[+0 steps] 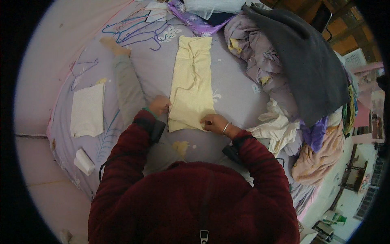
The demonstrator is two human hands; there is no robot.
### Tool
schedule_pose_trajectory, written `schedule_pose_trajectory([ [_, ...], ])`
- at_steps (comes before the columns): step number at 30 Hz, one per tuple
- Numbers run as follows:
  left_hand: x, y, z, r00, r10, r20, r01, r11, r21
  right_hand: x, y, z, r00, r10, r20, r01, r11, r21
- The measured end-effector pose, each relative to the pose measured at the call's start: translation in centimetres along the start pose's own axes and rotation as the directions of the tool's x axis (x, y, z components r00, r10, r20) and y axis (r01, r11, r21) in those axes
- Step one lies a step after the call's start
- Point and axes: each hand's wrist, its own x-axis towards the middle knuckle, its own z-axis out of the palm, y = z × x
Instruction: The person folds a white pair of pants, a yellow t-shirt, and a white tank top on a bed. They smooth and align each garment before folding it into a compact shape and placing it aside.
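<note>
A pale yellow cloth garment lies in a long folded strip on the patterned bed sheet, its surface creased down the middle. My left hand is at its lower left edge, fingers curled; whether they grip the fabric is hard to see. At the lower right corner, my right hand, with a bangle at the wrist, pinches the edge of the garment. A folded white cloth lies to the left, beyond my outstretched leg.
Plastic and wire hangers lie at the upper left. A small white folded item is at the lower left. On the right are a bunched patterned blanket, a dark grey cloth, a crumpled cream garment and a peach fleece cloth.
</note>
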Motion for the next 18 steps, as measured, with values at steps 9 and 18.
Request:
schedule_pose_trajectory([
  [9, 2.6, -1.5, -2.2, 0.836, 0.445, 0.320, -0.548, 0.684, 0.481, -1.2, 0.3, -1.2, 0.992, 0.122, 0.010, -0.123, 0.992, 0.024],
  [18, -4.7, 3.3, 0.1, 0.747, 0.322, 0.582, -0.654, 0.517, 0.552, 0.4, 1.5, -0.5, 0.916, 0.258, -0.307, -0.287, 0.957, -0.053],
])
